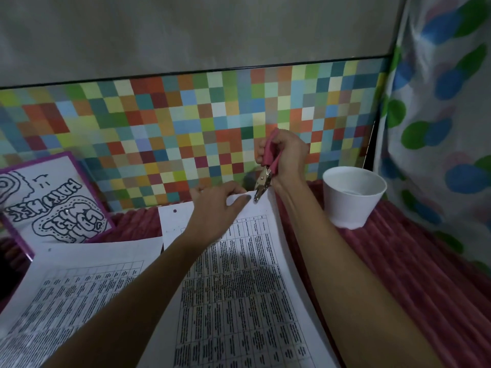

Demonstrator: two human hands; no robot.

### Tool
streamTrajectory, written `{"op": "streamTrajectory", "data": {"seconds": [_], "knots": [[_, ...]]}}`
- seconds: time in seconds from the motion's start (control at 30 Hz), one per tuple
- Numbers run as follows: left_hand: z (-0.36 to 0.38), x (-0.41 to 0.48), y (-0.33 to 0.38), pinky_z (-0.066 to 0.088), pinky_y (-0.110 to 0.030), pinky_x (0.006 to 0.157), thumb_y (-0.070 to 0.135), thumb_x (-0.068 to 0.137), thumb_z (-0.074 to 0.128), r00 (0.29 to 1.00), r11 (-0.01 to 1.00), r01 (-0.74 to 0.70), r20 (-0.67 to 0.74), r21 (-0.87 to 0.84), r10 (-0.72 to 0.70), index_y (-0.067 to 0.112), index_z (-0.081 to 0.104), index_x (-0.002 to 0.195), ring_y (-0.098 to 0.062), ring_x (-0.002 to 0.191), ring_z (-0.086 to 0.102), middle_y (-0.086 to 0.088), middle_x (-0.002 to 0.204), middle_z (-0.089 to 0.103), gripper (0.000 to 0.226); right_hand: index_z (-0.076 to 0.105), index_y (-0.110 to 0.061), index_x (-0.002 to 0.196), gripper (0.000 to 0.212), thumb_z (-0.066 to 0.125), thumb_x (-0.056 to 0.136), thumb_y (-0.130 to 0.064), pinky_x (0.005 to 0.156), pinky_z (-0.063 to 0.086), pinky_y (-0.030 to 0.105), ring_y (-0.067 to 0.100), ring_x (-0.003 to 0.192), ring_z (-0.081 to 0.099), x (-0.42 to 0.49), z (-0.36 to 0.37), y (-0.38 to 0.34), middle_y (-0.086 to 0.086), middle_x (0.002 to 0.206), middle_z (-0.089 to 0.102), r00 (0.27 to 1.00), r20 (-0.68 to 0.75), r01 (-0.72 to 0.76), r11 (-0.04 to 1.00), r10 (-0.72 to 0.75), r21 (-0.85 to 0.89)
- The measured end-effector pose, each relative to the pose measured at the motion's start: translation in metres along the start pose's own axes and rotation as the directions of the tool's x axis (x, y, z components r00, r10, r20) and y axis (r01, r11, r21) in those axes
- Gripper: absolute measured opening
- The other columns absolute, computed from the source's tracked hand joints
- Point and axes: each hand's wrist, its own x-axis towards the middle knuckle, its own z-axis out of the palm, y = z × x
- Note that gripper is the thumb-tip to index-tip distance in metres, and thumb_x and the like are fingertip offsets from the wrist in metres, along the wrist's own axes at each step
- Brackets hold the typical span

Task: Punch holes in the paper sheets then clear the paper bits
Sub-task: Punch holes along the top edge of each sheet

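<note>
The right hand (285, 158), fingers clamped on the pink-handled metal hole punch (267, 170), points its nose down onto the far corner of the white printed paper sheet (239, 274), which the left hand (216, 212) pinches just beside it.

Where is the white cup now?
In the head view, the white cup stands on the pink ribbed cloth, to the right of the right hand.

Setting: a private home, most likely a bedroom or sleeping corner.

Indicators:
- A ribbed pink plush blanket (398, 261) covers the work surface, and printed paper sheets (239, 301) lie directly on it.
- A multicoloured checker wall covering (159, 128) lines the lower wall.
- A polka-dot fabric curtain (438, 128) hangs at the right.
- 1 purple-framed doodle picture (53, 203) sits at the left.
- 1 white foam cup (353, 197) stands on the blanket.
</note>
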Motion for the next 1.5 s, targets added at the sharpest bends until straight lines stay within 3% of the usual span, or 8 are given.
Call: {"op": "streamTrajectory", "data": {"seconds": [0.33,0.9,1.03,1.13,1.23,1.33,1.43,1.5], "knots": [[0.001,0.003,-0.003,0.017,-0.033,0.086,0.037,0.096,0.057,0.999,0.999,-0.038,-0.004,0.026,0.038,0.037,0.055,0.077,0.0,0.081,0.052,0.027,0.07,0.054,0.019,0.067,-0.005,0.091,0.017,0.063,0.08,0.006,0.067,0.053,0.043,0.027,0.065,0.067,0.0,0.005,0.001,0.022,0.086,0.072,1.0,-0.023,0.01,0.999,-0.011,-0.05],[-0.02,0.01,-0.005,0.013,-0.036,0.104,0.041,0.094,0.057,0.983,0.961,-0.175,-0.006,0.212,0.181,0.024,0.067,0.089,-0.01,0.088,0.063,0.011,0.092,0.07,0.02,0.054,-0.009,0.129,0.049,0.045,0.082,0.005,0.053,0.047,0.03,0.024,0.064,0.056,0.016,-0.015,-0.027,0.012,0.09,0.065,0.983,0.109,-0.142,0.988,0.148,-0.067],[-0.031,0.016,-0.003,0.017,-0.044,0.106,0.046,0.092,0.055,0.992,0.993,-0.106,-0.057,0.057,0.109,0.029,0.064,0.088,-0.01,0.091,0.062,0.015,0.091,0.068,0.02,0.07,-0.023,0.115,0.039,0.073,0.077,-0.015,0.059,0.045,0.031,0.018,0.062,0.06,0.01,-0.034,-0.043,-0.005,0.083,0.073,0.868,0.364,0.096,0.604,0.338,-0.791],[-0.042,0.02,-0.001,0.021,-0.053,0.108,0.042,0.092,0.059,0.975,0.987,-0.151,-0.16,0.046,0.157,0.028,0.063,0.097,-0.017,0.1,0.062,0.017,0.096,0.062,0.015,0.072,-0.004,0.093,0.034,0.081,0.071,-0.028,0.057,0.043,0.027,0.017,0.055,0.057,0.003,-0.029,-0.04,0.007,0.076,0.069,0.824,0.341,0.16,0.393,0.452,-0.906],[-0.059,0.01,-0.007,0.01,-0.061,0.117,0.052,0.09,0.061,0.909,0.966,-0.035,-0.394,0.255,0.137,0.026,0.038,0.144,-0.025,0.146,0.026,-0.002,0.152,0.036,0.065,0.066,0.005,0.084,0.023,0.076,0.079,-0.016,0.05,0.038,0.028,0.017,0.052,0.047,0.0,-0.014,-0.045,0.008,0.064,0.06,0.885,0.356,0.137,0.563,0.301,-0.815],[-0.078,-0.028,-0.011,-0.005,-0.041,0.119,0.063,0.076,0.07,0.845,0.974,0.223,-0.489,-0.044,-0.216,0.019,-0.002,0.157,-0.018,0.151,-0.004,-0.004,0.165,-0.004,0.118,0.062,-0.011,0.066,0.019,0.073,0.081,-0.011,0.044,0.037,0.02,0.008,0.045,0.047,-0.011,0.001,-0.071,-0.001,0.057,0.056,0.93,0.365,0.228,0.701,0.05,-0.676],[-0.086,-0.071,-0.021,0.028,-0.046,0.118,0.053,0.063,0.085,0.845,0.75,0.43,-0.069,-0.503,-0.531,0.026,0.019,0.152,-0.019,0.142,0.036,-0.003,0.156,0.035,0.114,0.062,-0.02,0.055,0.029,0.073,0.079,-0.01,0.039,0.032,0.022,0.01,0.04,0.043,-0.029,0.018,-0.1,-0.008,0.046,0.053,0.926,0.338,0.324,0.812,-0.168,-0.485],[-0.089,-0.093,-0.024,0.051,-0.044,0.101,0.037,0.067,0.088,0.848,0.708,0.504,0.129,-0.494,-0.514,0.022,0.059,0.122,-0.007,0.105,0.067,0.007,0.115,0.07,0.064,0.058,-0.02,0.049,0.032,0.073,0.076,-0.013,0.041,0.032,0.025,0.01,0.038,0.039,-0.042,0.03,-0.12,-0.01,0.043,0.047,0.915,0.301,0.376,0.842,-0.27,-0.388]]}}
